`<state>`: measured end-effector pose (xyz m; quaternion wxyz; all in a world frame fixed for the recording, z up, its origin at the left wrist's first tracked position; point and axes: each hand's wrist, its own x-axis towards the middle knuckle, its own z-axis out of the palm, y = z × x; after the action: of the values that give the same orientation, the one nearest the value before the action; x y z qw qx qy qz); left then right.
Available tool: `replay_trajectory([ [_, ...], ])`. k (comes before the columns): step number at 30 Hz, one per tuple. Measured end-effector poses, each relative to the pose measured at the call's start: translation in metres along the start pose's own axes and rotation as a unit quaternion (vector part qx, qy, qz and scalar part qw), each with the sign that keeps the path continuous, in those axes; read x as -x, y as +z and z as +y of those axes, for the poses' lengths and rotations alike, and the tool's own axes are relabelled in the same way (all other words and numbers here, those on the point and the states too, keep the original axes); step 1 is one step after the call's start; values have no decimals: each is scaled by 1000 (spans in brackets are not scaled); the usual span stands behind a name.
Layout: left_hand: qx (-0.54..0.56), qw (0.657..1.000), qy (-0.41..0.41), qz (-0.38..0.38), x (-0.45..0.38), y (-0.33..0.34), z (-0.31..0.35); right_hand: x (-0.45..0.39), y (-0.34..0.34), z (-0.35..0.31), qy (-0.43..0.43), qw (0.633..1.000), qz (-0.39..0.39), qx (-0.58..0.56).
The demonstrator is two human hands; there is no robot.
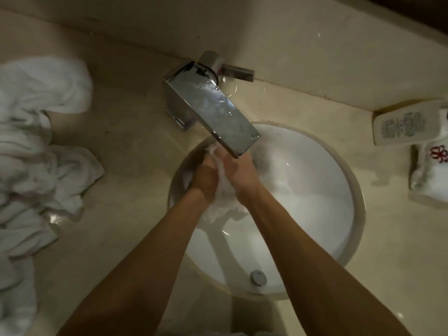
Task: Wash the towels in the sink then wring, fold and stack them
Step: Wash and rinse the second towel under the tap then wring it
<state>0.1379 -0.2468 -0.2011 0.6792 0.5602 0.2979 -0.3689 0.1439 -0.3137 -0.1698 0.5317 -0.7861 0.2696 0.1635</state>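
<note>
A wet white towel (221, 204) is bunched between my two hands over the round white sink (322, 214), just under the spout of the chrome faucet (218, 112). My left hand (204, 177) grips the towel from the left side. My right hand (238, 172) grips it from the right, fingers curled into the cloth. Part of the towel hangs down below my wrists into the basin. A heap of white towels (36, 146) lies on the beige counter at the far left.
The drain plug (258, 277) sits at the near side of the basin. A white box with a green pattern (407, 124) and a white packet with a red mark (431, 170) stand on the counter at the right. The wall runs behind the faucet.
</note>
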Motion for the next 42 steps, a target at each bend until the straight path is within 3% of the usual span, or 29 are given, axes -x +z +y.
replay_trajectory([
  [2,-2,1000,-3,19,2,2,4,-3,2,7,-15,998,5,64],
  [6,-118,992,-5,36,19,7,-6,-30,-12,26,124,986,96,54],
  [9,-174,981,-4,83,21,-1,-14,-11,4,33,145,988,54,26],
  [12,-44,997,-31,61,9,-8,-15,11,15,35,118,992,-8,45],
  [15,26,999,-26,38,20,-5,-20,6,3,40,51,993,8,103],
  [17,57,996,5,63,40,-6,-25,2,-14,40,63,997,54,-2],
  [18,106,993,-1,54,47,-10,-27,1,-25,37,102,985,73,-115],
  [20,241,968,-70,-21,56,-20,-30,6,-48,37,181,928,65,-318],
  [22,343,934,-105,-12,57,-29,-35,21,-71,41,224,888,49,-398],
  [24,382,921,-73,-16,59,-33,-36,36,-87,54,240,857,57,-453],
  [27,400,913,-72,-24,59,-30,-33,63,-95,62,249,783,16,-570],
  [29,378,916,-131,-5,53,-28,-30,75,-91,57,257,765,-46,-589],
  [32,349,926,-139,-26,46,-25,-28,79,-81,45,260,780,-88,-563],
  [35,326,933,-141,-52,48,-26,-29,68,-70,28,211,858,-24,-468],
  [38,292,945,-146,-35,42,-22,-30,60,-55,9,91,966,-31,-239],
  [40,241,964,-109,-25,43,-15,-26,58,-41,0,19,995,-60,-71],
  [42,132,990,-57,-13,49,-4,-25,42,-32,3,-7,999,-22,33],
])
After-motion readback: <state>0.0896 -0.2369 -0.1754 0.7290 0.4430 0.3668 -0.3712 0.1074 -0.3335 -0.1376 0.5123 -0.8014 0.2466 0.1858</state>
